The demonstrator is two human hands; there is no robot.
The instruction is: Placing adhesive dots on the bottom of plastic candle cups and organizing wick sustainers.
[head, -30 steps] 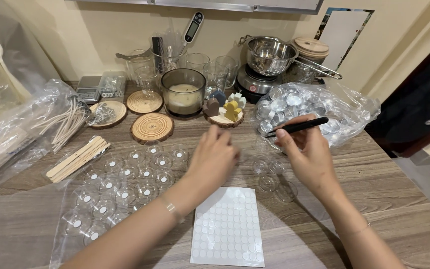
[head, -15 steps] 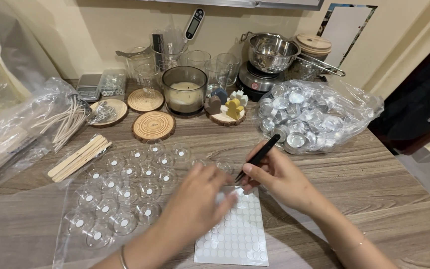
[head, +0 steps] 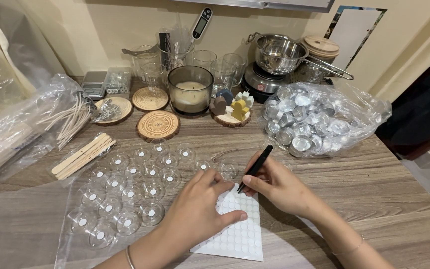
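Near the tabletop's front edge, the left hand is pressing flat on the sticker sheet; the right hand is pinching black tweezers, tip touching the sheet.

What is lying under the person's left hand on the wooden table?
The left hand presses on a white sheet of small round stickers, beside the right hand holding black tweezers. The sheet's upper left part is covered by the hand.

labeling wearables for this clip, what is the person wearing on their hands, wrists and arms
Both forearms are bare, with no sleeves in view, and neither hand wears a glove. The left hand has a thin silver bangle at the wrist. The right hand has a fine chain bracelet at the wrist. No rings can be made out.
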